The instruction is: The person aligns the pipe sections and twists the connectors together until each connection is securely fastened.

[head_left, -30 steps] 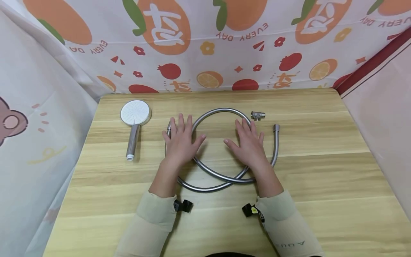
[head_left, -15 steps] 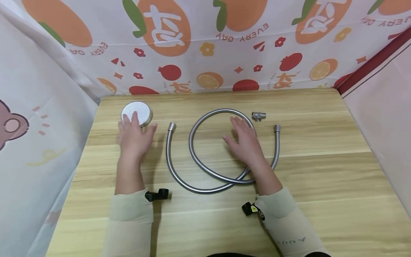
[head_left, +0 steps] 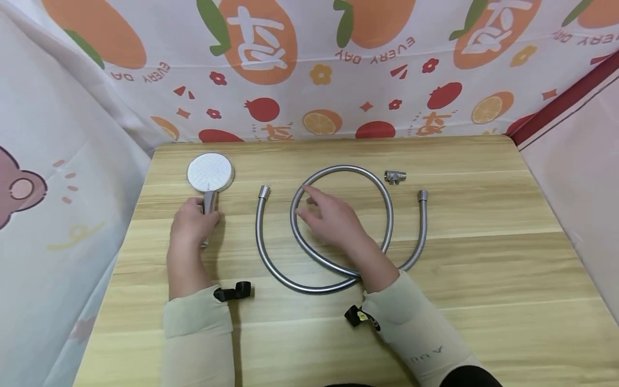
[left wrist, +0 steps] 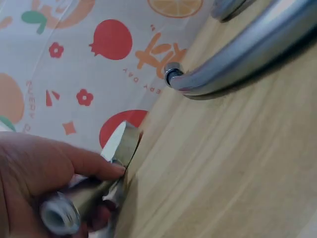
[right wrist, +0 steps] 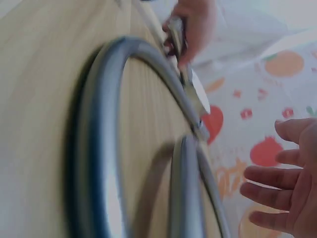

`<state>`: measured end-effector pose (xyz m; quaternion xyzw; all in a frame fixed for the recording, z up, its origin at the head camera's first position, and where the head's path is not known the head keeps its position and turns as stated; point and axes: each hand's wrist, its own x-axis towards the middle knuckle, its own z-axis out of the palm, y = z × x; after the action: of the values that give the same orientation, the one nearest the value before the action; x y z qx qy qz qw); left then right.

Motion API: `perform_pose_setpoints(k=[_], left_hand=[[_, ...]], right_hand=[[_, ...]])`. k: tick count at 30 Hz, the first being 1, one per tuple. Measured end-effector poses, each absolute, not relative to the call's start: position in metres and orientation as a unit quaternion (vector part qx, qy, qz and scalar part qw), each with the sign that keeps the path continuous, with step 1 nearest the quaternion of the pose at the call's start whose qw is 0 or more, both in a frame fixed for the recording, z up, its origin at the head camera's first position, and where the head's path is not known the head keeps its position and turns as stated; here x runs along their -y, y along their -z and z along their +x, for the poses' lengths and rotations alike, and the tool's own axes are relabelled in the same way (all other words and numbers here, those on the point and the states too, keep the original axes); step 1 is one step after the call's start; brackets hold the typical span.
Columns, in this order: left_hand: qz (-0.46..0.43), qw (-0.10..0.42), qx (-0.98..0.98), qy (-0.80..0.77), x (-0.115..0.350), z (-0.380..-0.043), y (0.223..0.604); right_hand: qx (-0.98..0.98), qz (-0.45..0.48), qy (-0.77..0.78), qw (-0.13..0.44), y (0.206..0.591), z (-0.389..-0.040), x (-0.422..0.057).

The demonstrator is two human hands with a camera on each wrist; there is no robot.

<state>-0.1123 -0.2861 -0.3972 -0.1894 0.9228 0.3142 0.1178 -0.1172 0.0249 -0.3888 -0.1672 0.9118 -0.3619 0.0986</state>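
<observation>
At the table's left, my left hand (head_left: 191, 223) grips the handle of a shower head (head_left: 210, 172), thumb on one side and fingers curled round the other. The round white spray face points up; in the left wrist view the handle's threaded end (left wrist: 60, 215) sticks out below the palm. My right hand (head_left: 333, 217) hovers over the coiled metal shower hose (head_left: 309, 290), near the left side of its loop. Its fingers are spread and relaxed in the right wrist view, holding nothing. Both hose ends lie free on the table.
A small metal tee fitting (head_left: 395, 177) lies behind the hose, toward the back right. The wooden table (head_left: 493, 258) meets a fruit-print curtain (head_left: 319, 70) at its back edge. Pale cloth hangs at both sides.
My left hand has moved left from the hose to the shower head and now grips its handle. My right hand has shifted left across the hose loop, mostly in the last half second.
</observation>
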Motion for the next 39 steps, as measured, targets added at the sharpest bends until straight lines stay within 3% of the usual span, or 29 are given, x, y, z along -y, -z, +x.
perform_pose_setpoints(k=[9, 17, 21, 26, 29, 35, 39], left_hand=[[-0.208, 0.038, -0.905, -0.37, 0.262, -0.121, 0.423], [-0.194, -0.136, -0.757, -0.609, 0.2, -0.128, 0.436], [-0.196, -0.176, -0.628, -0.732, 0.177, -0.131, 0.437], [-0.201, -0.178, -0.462, -0.845, 0.164, -0.139, 0.432], [-0.174, -0.165, -0.39, -0.889, 0.164, -0.141, 0.429], [-0.106, -0.121, -0.325, -0.932, 0.163, -0.132, 0.424], [-0.077, -0.08, -0.296, -0.949, 0.158, -0.121, 0.423]], right_hand=[[-0.903, -0.189, 0.351, 0.163, 0.381, -0.14, 0.024], [-0.942, -0.061, 0.302, 0.134, 0.418, -0.145, 0.041], [-0.953, -0.044, 0.281, 0.105, 0.427, -0.135, 0.041], [-0.946, -0.054, 0.315, 0.057, 0.429, -0.119, 0.037], [-0.904, -0.038, 0.423, 0.046, 0.428, -0.109, 0.035], [-0.667, 0.03, 0.734, 0.123, 0.421, -0.09, 0.033], [-0.573, 0.059, 0.799, 0.172, 0.413, -0.077, 0.029]])
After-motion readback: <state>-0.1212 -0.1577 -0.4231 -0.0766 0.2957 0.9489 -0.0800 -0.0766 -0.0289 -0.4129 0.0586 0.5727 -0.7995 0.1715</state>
